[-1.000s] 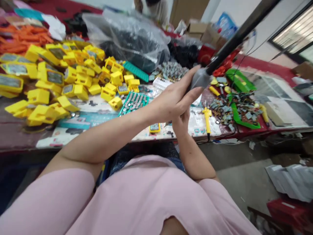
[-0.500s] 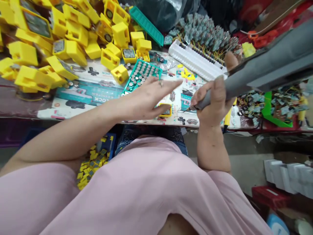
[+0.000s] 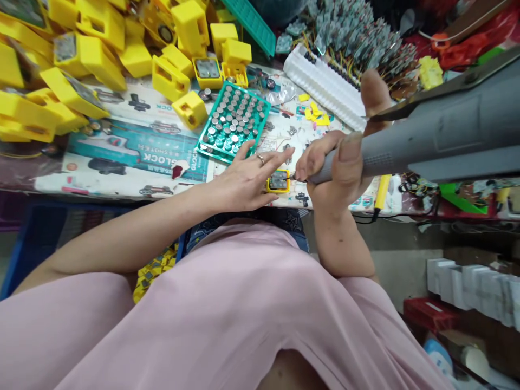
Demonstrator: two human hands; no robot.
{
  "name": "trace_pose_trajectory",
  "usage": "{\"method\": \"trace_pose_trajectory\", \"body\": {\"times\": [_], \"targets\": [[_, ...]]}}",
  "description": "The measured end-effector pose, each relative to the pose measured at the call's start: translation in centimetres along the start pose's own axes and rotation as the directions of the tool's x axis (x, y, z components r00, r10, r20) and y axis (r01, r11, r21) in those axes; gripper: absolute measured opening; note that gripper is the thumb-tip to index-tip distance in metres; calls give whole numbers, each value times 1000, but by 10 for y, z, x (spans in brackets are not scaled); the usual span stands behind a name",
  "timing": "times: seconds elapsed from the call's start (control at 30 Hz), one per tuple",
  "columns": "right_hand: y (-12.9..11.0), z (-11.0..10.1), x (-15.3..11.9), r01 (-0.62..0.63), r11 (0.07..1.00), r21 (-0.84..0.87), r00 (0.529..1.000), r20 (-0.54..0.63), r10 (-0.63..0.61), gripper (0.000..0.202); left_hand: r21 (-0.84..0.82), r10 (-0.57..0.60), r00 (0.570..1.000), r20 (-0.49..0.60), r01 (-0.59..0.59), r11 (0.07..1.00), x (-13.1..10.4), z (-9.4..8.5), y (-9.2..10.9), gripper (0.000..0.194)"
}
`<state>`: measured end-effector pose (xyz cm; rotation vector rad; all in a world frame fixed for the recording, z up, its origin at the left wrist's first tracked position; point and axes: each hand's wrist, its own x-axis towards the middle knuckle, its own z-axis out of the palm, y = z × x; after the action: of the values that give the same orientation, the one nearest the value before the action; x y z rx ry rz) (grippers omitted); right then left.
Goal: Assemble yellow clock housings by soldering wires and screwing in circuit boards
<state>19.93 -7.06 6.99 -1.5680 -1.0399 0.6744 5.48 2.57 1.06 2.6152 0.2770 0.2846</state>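
My right hand is wrapped round a grey power screwdriver, whose thin bit points left at a small yellow case with a grey inside. The bit's tip is at the right part of the case. My left hand, with a ring on one finger, lies at the left side of that case, fingers spread, holding nothing visible. Just beyond it a teal tray bears many small silver round pieces.
Yellow housings are heaped at the back left. A white rack with wired grey parts stands at the back right. Yellow scraps lie before it. A yellow-handled tool is by the right front edge; a blue bin sits below left.
My right hand has brought the screwdriver left, its bit now at the yellow case. My left hand has come down beside the case. The view has shifted slightly.
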Motion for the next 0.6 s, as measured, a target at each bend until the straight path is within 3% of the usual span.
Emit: {"method": "trace_pose_trajectory", "body": {"times": [0.07,0.13,0.27,0.43,0.6], "targets": [[-4,8,0,120,989,86,979,-177,-104,72,4,-47,996,-72,47,999,-3,6,-1,84],[-6,16,-1,150,988,44,958,-253,-134,62,2,-87,990,-107,88,996,-5,12,-1,84],[1,21,-1,65,987,-147,980,-176,-91,49,0,-100,984,-145,101,995,-8,18,0,86],[12,21,-2,50,995,-89,990,-126,-61,58,20,-116,977,-179,122,992,-9,22,1,80],[16,21,-5,82,985,-154,987,-127,-102,54,34,-93,979,-183,101,994,-10,24,0,73]]}}
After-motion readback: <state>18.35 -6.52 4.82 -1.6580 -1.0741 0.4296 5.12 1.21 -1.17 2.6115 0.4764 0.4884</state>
